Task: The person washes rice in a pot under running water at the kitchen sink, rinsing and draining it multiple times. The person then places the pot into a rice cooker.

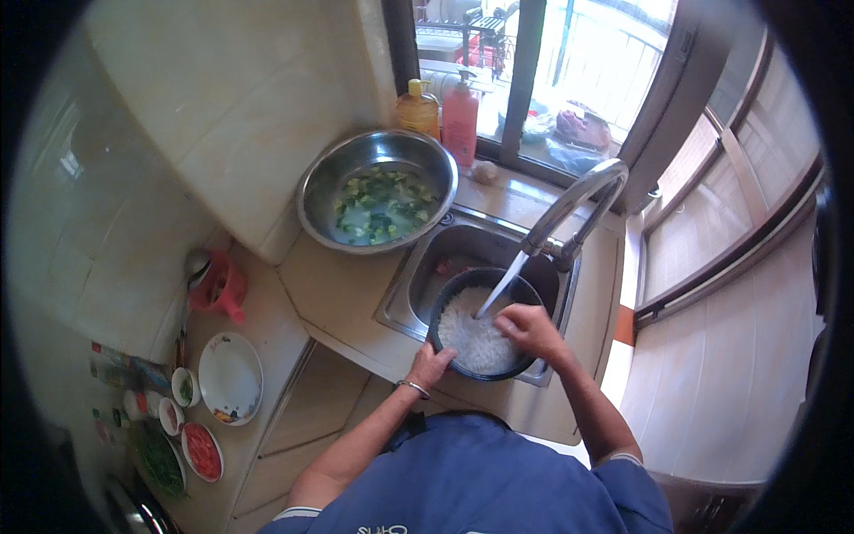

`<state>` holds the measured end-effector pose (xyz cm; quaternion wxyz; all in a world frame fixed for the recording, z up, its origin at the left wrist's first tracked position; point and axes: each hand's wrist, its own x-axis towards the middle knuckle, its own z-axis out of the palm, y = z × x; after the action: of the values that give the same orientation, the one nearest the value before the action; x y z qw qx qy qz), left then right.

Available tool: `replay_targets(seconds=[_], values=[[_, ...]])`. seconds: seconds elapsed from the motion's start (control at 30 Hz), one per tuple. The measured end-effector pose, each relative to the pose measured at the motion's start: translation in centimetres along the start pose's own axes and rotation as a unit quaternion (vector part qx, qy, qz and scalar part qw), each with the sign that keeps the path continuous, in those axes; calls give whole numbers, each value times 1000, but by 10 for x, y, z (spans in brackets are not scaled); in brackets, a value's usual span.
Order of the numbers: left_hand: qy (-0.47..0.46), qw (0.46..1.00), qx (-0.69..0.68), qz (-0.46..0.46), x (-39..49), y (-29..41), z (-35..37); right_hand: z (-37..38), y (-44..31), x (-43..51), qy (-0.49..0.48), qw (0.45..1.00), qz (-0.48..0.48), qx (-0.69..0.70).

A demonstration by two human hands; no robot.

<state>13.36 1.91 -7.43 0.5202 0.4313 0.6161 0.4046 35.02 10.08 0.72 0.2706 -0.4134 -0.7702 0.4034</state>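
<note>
A dark round pot (pixel 490 376) with white rice (pixel 484 344) in it is held over the front of the steel sink (pixel 427 267). Water (pixel 502 284) runs from the curved chrome faucet (pixel 567 200) into the rice. My left hand (pixel 432 366), with a bangle at its wrist, grips the pot's left rim, thumb on top. My right hand (pixel 528 328) is over the rice beside the stream, its fingers curled; whether they hold any rice I cannot tell.
Left of the sink stands a steel basin (pixel 310 227) of cut greens in water. Behind are a yellow pump bottle (pixel 417 110) and a pink one (pixel 460 123). On the left counter are a red plastic scoop (pixel 220 287), a white plate (pixel 230 374), small bowls and a dish of red slices (pixel 201 452).
</note>
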Motion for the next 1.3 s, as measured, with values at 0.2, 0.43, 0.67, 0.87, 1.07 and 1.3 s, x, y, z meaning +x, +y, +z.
replay_targets(seconds=[0.2,0.43,0.67,0.87,1.07,1.3], values=[[-18,1000,5,18,1,-9,-3,55,-7,39,3,975,-164,-148],[15,996,30,81,1,-18,-2,89,19,45,-214,938,-175,-209],[-19,998,-12,53,0,-11,-4,35,25,8,-412,814,-182,-367],[-26,999,1,31,0,-11,-7,36,14,6,-231,833,-62,-498],[-39,998,-17,35,1,-15,-7,74,20,31,-63,981,-38,-179],[-30,999,-1,33,3,-15,-6,88,14,60,73,974,54,-208]])
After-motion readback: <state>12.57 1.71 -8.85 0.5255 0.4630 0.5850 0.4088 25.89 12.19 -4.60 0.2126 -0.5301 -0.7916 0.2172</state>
